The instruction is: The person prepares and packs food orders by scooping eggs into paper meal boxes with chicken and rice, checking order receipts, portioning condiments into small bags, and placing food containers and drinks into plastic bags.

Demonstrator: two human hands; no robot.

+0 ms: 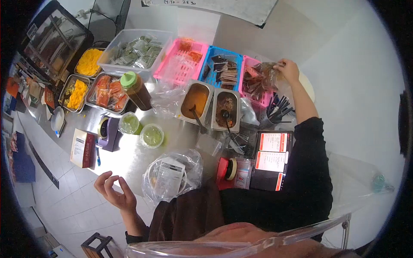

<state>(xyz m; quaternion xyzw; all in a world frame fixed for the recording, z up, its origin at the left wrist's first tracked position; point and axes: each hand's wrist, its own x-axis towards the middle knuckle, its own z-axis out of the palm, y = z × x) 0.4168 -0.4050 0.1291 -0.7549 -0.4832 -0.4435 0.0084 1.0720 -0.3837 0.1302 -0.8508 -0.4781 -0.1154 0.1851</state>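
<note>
My right hand (288, 71) pinches the top of a clear plastic packet (270, 74) with dark brown contents, at the right rim of a pink basket (267, 102). More dark packets (253, 86) lie in that basket. My left hand (115, 192) hangs in the air off the front edge of the steel table (122, 161), fingers loosely bent and apart, nothing in them. Nearest to it are a blue pen (98, 157) and a brown-and-white box (83, 148). A clear bag (172, 176) with a printed paper slip stands at the table's front edge, close to my body.
A blue basket (223, 66) of packets and another pink basket (178, 58) stand at the back. Steel pans of orange sauce (195, 101) and dark filling (226, 109) hold spoons. Two green cups (152, 135), a sauce bottle (137, 92), a tape dispenser (108, 133) and a tablet (272, 159) surround the middle.
</note>
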